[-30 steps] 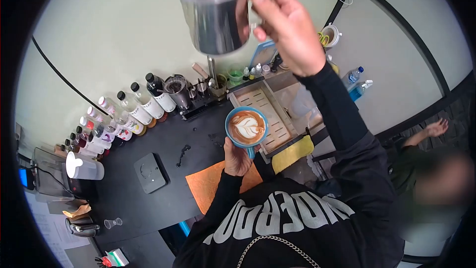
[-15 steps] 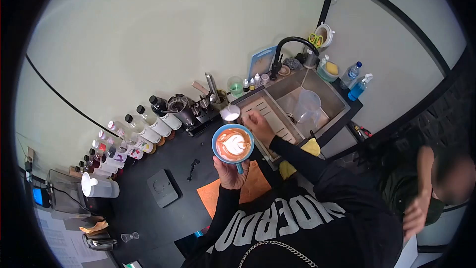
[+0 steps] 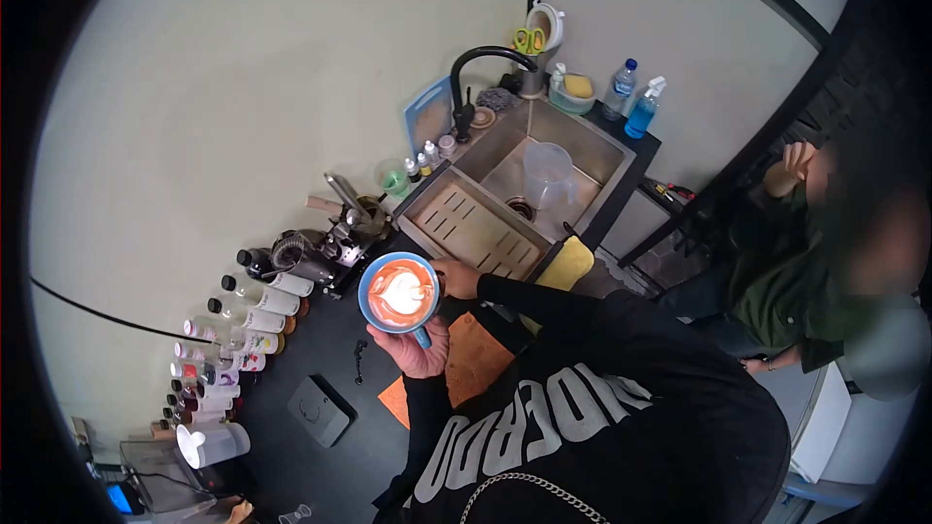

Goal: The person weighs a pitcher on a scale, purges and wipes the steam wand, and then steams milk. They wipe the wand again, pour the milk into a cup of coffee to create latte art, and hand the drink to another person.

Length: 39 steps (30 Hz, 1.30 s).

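Note:
A blue cup of coffee with a pale leaf-like pattern in its foam rests in my left hand, whose fingers wrap round it from below. The cup's handle points down toward me. My right hand is close against the cup's right side, fingers curled; their tips and whatever they hold are hidden. Beneath my hands lies an orange cloth on the black counter. A black scale sits to the left of the cloth.
Syrup bottles line the wall at left, near a white pitcher. A sink with a black faucet and a clear jug is beyond my right arm. Another person stands at right.
The view has turned toward the right. My right hand has come closer to the cup, and the small vessel with white contents is out of sight. More of the other person shows.

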### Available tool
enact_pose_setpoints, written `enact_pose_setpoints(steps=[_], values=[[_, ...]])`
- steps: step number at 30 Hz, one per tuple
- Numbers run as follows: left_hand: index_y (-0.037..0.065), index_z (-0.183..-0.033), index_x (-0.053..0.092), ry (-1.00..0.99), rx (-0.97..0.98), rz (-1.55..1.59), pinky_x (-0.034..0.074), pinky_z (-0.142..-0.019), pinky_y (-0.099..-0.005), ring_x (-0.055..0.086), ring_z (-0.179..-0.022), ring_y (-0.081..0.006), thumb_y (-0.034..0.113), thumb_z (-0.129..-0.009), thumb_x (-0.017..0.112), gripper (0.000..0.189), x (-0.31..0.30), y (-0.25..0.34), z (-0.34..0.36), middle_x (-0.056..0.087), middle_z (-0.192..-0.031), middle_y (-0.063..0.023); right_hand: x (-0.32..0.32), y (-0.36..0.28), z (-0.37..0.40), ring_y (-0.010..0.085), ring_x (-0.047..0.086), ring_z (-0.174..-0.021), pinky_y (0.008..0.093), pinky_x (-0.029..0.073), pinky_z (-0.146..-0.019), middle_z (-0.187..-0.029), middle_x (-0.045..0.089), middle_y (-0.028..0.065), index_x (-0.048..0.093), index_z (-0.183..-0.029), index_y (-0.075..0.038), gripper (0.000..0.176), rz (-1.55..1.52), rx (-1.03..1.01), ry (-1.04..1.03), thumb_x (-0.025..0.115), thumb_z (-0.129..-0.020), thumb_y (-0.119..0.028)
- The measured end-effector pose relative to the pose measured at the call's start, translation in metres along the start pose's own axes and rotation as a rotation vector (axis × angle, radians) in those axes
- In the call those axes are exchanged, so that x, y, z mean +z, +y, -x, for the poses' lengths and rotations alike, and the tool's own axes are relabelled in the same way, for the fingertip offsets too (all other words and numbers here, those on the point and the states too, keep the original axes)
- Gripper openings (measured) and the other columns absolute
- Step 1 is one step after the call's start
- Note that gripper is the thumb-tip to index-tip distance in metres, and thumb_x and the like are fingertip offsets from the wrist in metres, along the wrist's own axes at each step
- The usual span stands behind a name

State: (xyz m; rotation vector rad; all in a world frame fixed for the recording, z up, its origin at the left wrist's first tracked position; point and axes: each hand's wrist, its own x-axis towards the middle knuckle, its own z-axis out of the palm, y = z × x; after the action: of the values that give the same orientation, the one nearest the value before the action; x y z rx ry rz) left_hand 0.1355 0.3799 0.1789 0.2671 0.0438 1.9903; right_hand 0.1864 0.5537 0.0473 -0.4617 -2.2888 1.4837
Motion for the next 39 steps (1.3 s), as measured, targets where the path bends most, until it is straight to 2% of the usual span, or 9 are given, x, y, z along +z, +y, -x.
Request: enact_pose_setpoints(steps=[1, 2, 4, 13, 22, 31, 36, 38, 39], values=[[0.014, -0.152, 0.038, 0.02, 0.01, -0.018, 0.064, -0.087, -0.0418, 0.064, -0.118, -0.0307, 0.064, -0.088, 0.067, 0.086, 0.009, -0.002, -0.002, 0.053, -0.145, -0.0114, -0.012, -0.021, 0.007, 0.0143, 0.068, -0.081, 0.0295, 0.058, -0.068, -0.11, 0.068, 0.0082, 0.06, -0.134, -0.004, 0.037, -0.18, 0.175, -0.013, 0.059, -0.102, -0.022], [0.014, -0.152, 0.038, 0.017, -0.002, -0.014, 0.064, -0.087, -0.0418, 0.064, -0.118, -0.0307, 0.064, -0.088, 0.067, 0.086, 0.006, -0.003, -0.003, 0.053, -0.145, -0.0114, -0.02, -0.02, 0.012, 0.0143, 0.068, -0.081, 0.0295, 0.058, -0.068, -0.11, 0.068, 0.0082, 0.06, -0.134, -0.004, 0.037, -0.178, 0.179, -0.002, 0.059, -0.102, -0.022], [0.016, -0.157, 0.028, -0.007, -0.001, 0.047, 0.062, -0.087, -0.0401, 0.042, -0.135, -0.044, 0.059, -0.09, 0.069, 0.09, 0.0, -0.003, -0.006, 0.034, -0.157, -0.0194, -0.034, -0.016, 0.023, 0.0128, 0.067, -0.082, 0.0286, 0.056, -0.067, -0.109, 0.068, 0.0072, 0.06, -0.133, -0.004, 0.036, -0.352, 0.326, -0.005, 0.059, -0.102, -0.023], [0.015, -0.159, 0.024, -0.09, -0.052, 0.075, 0.063, -0.09, -0.0433, 0.04, -0.137, -0.0449, 0.056, -0.087, 0.074, 0.096, 0.011, -0.008, -0.021, 0.028, -0.161, -0.0194, -0.093, -0.002, 0.127, 0.0079, 0.062, -0.088, 0.0252, 0.055, -0.077, -0.105, 0.067, -0.0019, 0.064, -0.129, -0.006, 0.037, -0.409, 0.477, 0.187, 0.056, -0.107, -0.034], [0.012, -0.16, 0.018, -0.114, -0.09, 0.085, 0.062, -0.093, -0.0436, 0.04, -0.137, -0.0429, 0.057, -0.088, 0.072, 0.101, 0.017, -0.013, -0.028, 0.025, -0.161, -0.0205, -0.117, -0.005, 0.16, 0.0069, 0.062, -0.085, 0.0249, 0.054, -0.072, -0.106, 0.068, 0.0004, 0.064, -0.127, -0.006, 0.041, -0.444, 0.487, 0.369, 0.057, -0.105, -0.04], [0.016, -0.159, 0.026, -0.097, -0.077, 0.053, 0.063, -0.088, -0.0428, 0.043, -0.134, -0.0437, 0.061, -0.087, 0.071, 0.095, 0.012, -0.013, -0.028, 0.033, -0.157, -0.02, -0.117, -0.006, 0.157, 0.008, 0.062, -0.09, 0.0259, 0.055, -0.076, -0.104, 0.067, -0.0011, 0.065, -0.127, -0.007, 0.04, -0.453, 0.482, 0.368, 0.058, -0.105, -0.039], [0.016, -0.156, 0.032, 0.134, 0.16, -0.234, 0.057, -0.086, -0.0434, 0.051, -0.128, -0.0428, 0.068, -0.087, 0.066, 0.093, 0.011, -0.017, -0.023, 0.044, -0.151, -0.0191, -0.121, -0.011, 0.154, 0.0082, 0.063, -0.09, 0.0256, 0.055, -0.077, -0.104, 0.067, -0.0013, 0.065, -0.127, -0.008, 0.035, -0.437, 0.45, 0.339, 0.058, -0.105, -0.035], [0.016, -0.15, 0.039, 0.166, 0.07, -0.252, 0.063, -0.079, -0.036, 0.067, -0.104, -0.0261, 0.072, -0.084, 0.067, 0.091, 0.029, -0.018, -0.019, 0.059, -0.136, -0.0098, -0.127, -0.024, 0.152, 0.0086, 0.063, -0.09, 0.0256, 0.055, -0.077, -0.103, 0.068, -0.0012, 0.065, -0.128, -0.009, 0.034, -0.464, 0.466, 0.336, 0.059, -0.105, -0.033], [0.016, -0.15, 0.04, 0.133, -0.005, -0.193, 0.064, -0.076, -0.0349, 0.068, -0.101, -0.0256, 0.072, -0.083, 0.068, 0.092, 0.027, -0.016, -0.018, 0.058, -0.135, -0.0109, -0.128, -0.031, 0.15, 0.0079, 0.063, -0.089, 0.0249, 0.055, -0.075, -0.103, 0.068, -0.0008, 0.065, -0.127, -0.008, 0.034, -0.468, 0.458, 0.354, 0.061, -0.104, -0.033]])
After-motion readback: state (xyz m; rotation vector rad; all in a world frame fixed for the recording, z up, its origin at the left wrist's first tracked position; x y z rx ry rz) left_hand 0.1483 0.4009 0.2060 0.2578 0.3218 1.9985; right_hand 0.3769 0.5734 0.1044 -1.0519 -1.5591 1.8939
